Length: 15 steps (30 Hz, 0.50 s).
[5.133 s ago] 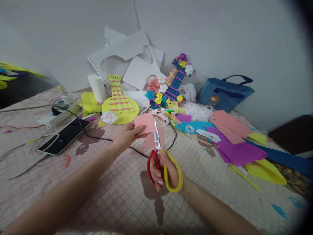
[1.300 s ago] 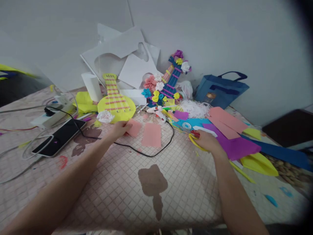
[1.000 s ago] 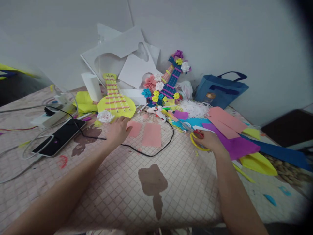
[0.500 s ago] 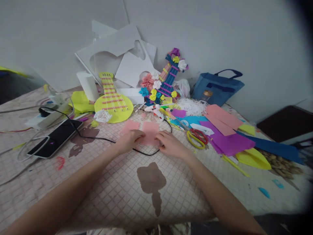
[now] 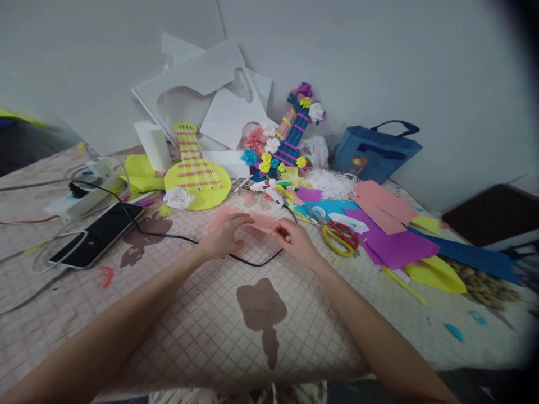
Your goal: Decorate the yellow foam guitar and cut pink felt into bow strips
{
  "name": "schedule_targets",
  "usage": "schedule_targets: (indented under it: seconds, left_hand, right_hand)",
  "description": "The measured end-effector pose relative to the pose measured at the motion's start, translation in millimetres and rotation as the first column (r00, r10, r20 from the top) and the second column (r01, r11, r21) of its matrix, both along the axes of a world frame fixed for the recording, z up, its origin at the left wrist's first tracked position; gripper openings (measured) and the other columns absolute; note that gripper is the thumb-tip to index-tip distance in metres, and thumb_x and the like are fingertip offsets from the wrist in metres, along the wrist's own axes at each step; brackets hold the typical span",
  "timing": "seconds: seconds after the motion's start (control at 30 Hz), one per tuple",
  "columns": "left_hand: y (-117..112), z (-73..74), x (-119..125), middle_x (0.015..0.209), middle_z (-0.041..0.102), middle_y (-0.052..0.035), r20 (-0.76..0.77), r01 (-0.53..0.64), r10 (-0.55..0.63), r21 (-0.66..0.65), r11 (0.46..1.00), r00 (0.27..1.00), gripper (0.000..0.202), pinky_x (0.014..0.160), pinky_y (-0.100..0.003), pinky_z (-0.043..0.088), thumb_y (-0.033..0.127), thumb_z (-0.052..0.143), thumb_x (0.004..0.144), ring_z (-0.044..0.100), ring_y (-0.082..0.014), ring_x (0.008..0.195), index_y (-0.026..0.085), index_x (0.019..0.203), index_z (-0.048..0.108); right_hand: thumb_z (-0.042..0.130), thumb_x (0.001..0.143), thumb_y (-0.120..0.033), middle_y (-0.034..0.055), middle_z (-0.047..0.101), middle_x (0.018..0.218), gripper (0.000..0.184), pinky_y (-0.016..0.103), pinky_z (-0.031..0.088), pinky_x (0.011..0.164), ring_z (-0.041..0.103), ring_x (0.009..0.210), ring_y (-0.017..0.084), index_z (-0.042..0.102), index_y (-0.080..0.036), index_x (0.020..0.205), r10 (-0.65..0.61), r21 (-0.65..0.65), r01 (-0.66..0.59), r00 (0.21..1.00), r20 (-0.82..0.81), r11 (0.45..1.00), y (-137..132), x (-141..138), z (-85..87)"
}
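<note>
Both my hands meet over a pink paper piece (image 5: 263,223) a little above the tiled surface. My left hand (image 5: 225,235) pinches its left edge. My right hand (image 5: 297,241) pinches its right edge, fingers curled. A second pink piece (image 5: 223,213) lies flat just behind my left hand. The red and yellow scissors (image 5: 340,235) rest on the surface to the right of my right hand, touched by neither hand. A black cable (image 5: 252,262) loops under my hands.
A yellow paper guitar (image 5: 197,174) and a flowered blue guitar (image 5: 290,137) stand at the back by white foam boards (image 5: 202,84). A glue gun (image 5: 269,191), coloured sheets (image 5: 396,241), a blue bag (image 5: 374,151), a phone (image 5: 101,233) and a power strip (image 5: 80,199) surround me.
My right hand set the scissors down at the right and came to the middle. My left hand left the smaller pink piece. Both hands now lift the larger pink piece.
</note>
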<state>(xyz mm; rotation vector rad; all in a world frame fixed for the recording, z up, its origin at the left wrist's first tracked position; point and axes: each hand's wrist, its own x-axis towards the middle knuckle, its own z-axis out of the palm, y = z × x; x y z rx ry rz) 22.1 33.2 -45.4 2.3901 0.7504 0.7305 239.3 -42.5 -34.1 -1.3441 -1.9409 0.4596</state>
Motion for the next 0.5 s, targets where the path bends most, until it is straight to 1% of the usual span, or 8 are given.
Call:
schedule_targets:
  seconds: [0.1,0.17,0.23,0.3,0.37,0.4,0.43,0.5]
  left_hand:
    - [-2.9,4.4,3.5,0.122,0.060,-0.0098,0.119,-0.029,0.030,-0.011,1.000,0.992,0.022,0.096,-0.042,0.043,0.024,0.065,0.072,0.054,-0.0247,0.113,0.018,0.093,0.065]
    - [-6.6,9.6,5.9,0.111,0.066,-0.0094,0.233,-0.078,0.080,-0.019,0.997,0.969,0.010,0.092,-0.040,0.045,0.026,0.062,0.078,0.058,-0.0223,0.105,0.018,0.082,0.065]
    - [-10.8,15.9,7.5,0.104,0.068,-0.0088,0.341,-0.131,0.131,-0.025,0.991,0.931,0.010,0.091,-0.038,0.045,0.027,0.061,0.080,0.060,-0.0208,0.101,0.018,0.081,0.065]
    - [-14.8,22.1,8.1,0.100,0.069,-0.0087,0.410,-0.141,0.139,-0.025,0.990,0.901,0.011,0.091,-0.038,0.046,0.029,0.062,0.081,0.061,-0.0203,0.097,0.019,0.082,0.066]
    - [-18.2,27.5,8.0,0.095,0.070,-0.0085,0.433,-0.085,0.077,-0.001,0.996,0.898,0.010,0.090,-0.037,0.046,0.028,0.062,0.081,0.061,-0.0202,0.097,0.019,0.082,0.066]
    - [-19.7,29.6,8.0,0.093,0.070,-0.0082,0.429,-0.034,0.021,0.022,0.999,0.903,0.010,0.090,-0.037,0.046,0.027,0.061,0.082,0.061,-0.0201,0.096,0.019,0.082,0.067]
    - [-21.2,31.4,7.9,0.090,0.071,-0.0079,0.415,0.026,-0.043,0.047,0.999,0.909,0.010,0.089,-0.037,0.046,0.027,0.061,0.082,0.062,-0.0200,0.095,0.019,0.082,0.068]
    - [-24.1,33.6,8.3,0.086,0.071,-0.0072,0.370,0.145,-0.163,0.078,0.986,0.914,0.010,0.087,-0.036,0.046,0.025,0.061,0.082,0.063,-0.0193,0.090,0.019,0.084,0.069]
  right_hand:
    - [0.052,0.085,-0.032,0.0012,0.059,0.077,0.013,0.025,0.045,0.060,0.057,0.067,0.013,0.055,-0.020,0.082,-0.031,-0.097,0.009,0.973,-0.228,0.995,-5.7,-5.4,2.1]
    - [0.050,0.085,-0.049,0.0002,0.058,0.069,0.031,0.023,0.044,0.049,0.055,0.054,0.012,0.054,-0.020,0.077,-0.150,-0.251,0.055,0.913,-0.379,0.966,-9.4,-8.4,0.4]
    - [0.038,0.083,-0.066,0.0007,0.058,0.060,0.052,0.021,0.037,0.037,0.051,0.041,0.010,0.052,-0.019,0.069,-0.284,-0.490,0.011,0.827,-0.486,0.871,-12.2,-10.4,-1.6]
    - [0.024,0.081,-0.075,0.0041,0.061,0.058,0.067,0.020,0.035,0.033,0.053,0.039,0.011,0.054,-0.017,0.066,-0.347,-0.681,-0.183,0.750,-0.563,0.709,-13.9,-12.3,-1.9]
    - [0.016,0.081,-0.076,0.0086,0.067,0.066,0.075,0.021,0.042,0.037,0.062,0.049,0.014,0.059,-0.015,0.075,-0.368,-0.716,-0.413,0.651,-0.664,0.562,-14.6,-14.8,0.1]
    - [0.016,0.082,-0.075,0.0104,0.069,0.073,0.076,0.022,0.046,0.042,0.066,0.057,0.016,0.061,-0.014,0.081,-0.382,-0.687,-0.495,0.583,-0.717,0.532,-14.5,-16.3,1.6]
    - [0.017,0.083,-0.074,0.0119,0.070,0.078,0.076,0.025,0.050,0.048,0.068,0.065,0.018,0.062,-0.013,0.085,-0.399,-0.647,-0.548,0.512,-0.760,0.530,-14.2,-17.6,3.0]
    - [0.026,0.086,-0.069,0.0124,0.071,0.084,0.068,0.028,0.054,0.059,0.069,0.074,0.019,0.063,-0.013,0.090,-0.437,-0.578,-0.568,0.379,-0.816,0.586,-13.1,-19.4,4.7]
